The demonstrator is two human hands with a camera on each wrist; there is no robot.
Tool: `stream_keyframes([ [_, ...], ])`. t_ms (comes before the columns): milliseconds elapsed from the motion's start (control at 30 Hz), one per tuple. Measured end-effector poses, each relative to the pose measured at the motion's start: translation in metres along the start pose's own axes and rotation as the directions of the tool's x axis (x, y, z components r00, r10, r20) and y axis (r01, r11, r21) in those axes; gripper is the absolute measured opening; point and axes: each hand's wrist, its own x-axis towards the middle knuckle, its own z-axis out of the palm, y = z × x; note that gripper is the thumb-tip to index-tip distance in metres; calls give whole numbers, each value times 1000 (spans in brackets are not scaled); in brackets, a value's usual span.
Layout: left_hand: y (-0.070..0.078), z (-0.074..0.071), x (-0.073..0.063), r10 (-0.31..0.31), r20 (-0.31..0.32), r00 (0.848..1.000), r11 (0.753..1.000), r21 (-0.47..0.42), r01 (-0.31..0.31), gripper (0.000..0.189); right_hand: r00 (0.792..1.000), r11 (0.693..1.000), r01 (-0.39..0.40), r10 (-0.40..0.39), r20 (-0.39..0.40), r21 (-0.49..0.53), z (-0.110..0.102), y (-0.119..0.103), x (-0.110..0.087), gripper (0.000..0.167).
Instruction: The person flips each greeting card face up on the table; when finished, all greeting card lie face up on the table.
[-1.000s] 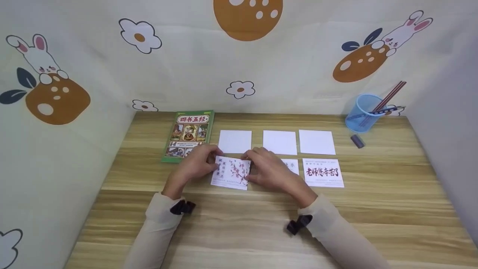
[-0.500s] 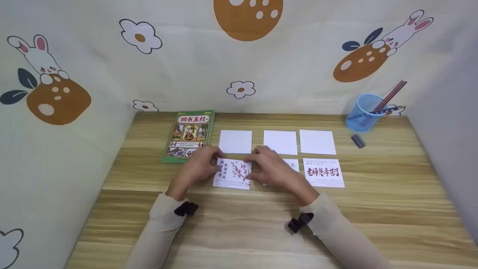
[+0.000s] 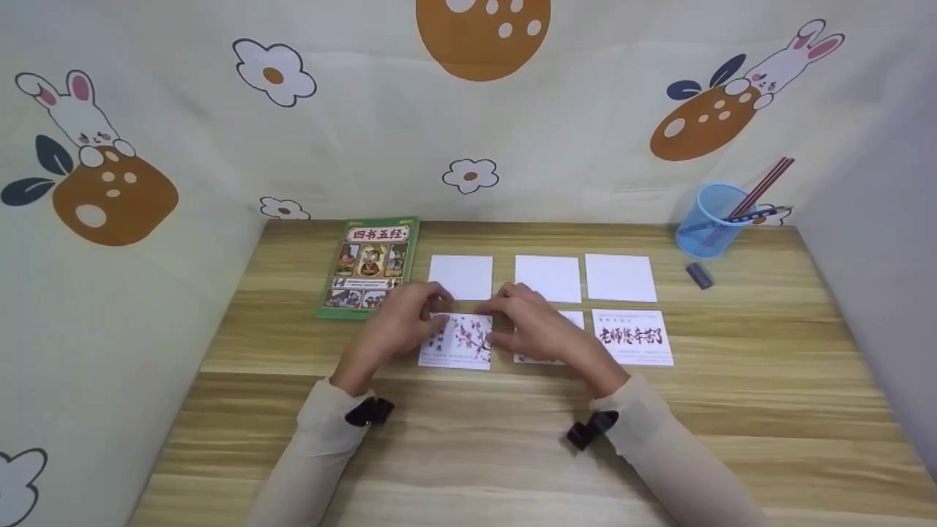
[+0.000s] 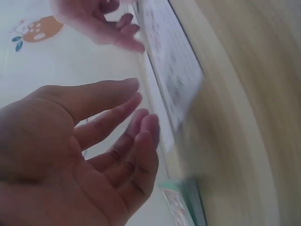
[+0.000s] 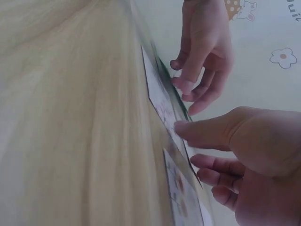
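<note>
A square card printed with plum blossoms (image 3: pixel 455 353) lies flat on the wooden table, at the left end of the front row of cards. My left hand (image 3: pixel 401 320) hovers over its upper left corner; in the left wrist view, the loosely bent fingers (image 4: pixel 134 155) hold nothing and stand apart from the card. Over the card's right side is my right hand (image 3: pixel 538 326), with thumb and fingers spread. In the right wrist view its thumb tip overlaps the card's edge. The right hand partly hides a second printed card (image 3: pixel 531 359).
Three blank white cards (image 3: pixel 621 278) form a row behind. A card with large red characters (image 3: pixel 631 338) lies at right. A green-bordered book (image 3: pixel 370 256) lies back left. A blue pen cup (image 3: pixel 706 223) with pencils stands back right, near a dark eraser (image 3: pixel 699 275).
The blossom card has shifted slightly right and been turned straighter, nearly level with the row. My left hand has moved right and come off it; the right hand's fingers have loosened.
</note>
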Motion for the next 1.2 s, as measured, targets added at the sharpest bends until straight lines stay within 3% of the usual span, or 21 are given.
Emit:
stream_keyframes([
  [200, 25, 22, 8, 135, -21, 991, 990, -38, -136, 24, 999, 996, 10, -5, -52, 93, -27, 26, -21, 44],
  [400, 52, 41, 24, 220, 29, 975, 974, -59, -218, 25, 978, 993, -59, 77, -194, 97, -63, 84, -63, 38],
  [567, 77, 52, 41, 215, 47, 976, 976, -51, -212, 29, 943, 974, -210, 226, -246, 91, -87, 127, -100, 40],
  [733, 99, 71, 60, 206, 65, 976, 976, -82, -201, 45, 924, 962, -266, 274, -266, 68, -97, 151, -117, 41],
  [1000, 128, 98, 93, 182, 102, 978, 973, -162, -165, 64, 931, 955, -284, 296, -214, 88, -95, 156, -119, 48],
  [1200, 145, 111, 106, 151, 98, 984, 975, -177, -132, 69, 931, 952, -294, 305, -200, 83, -96, 153, -118, 49],
])
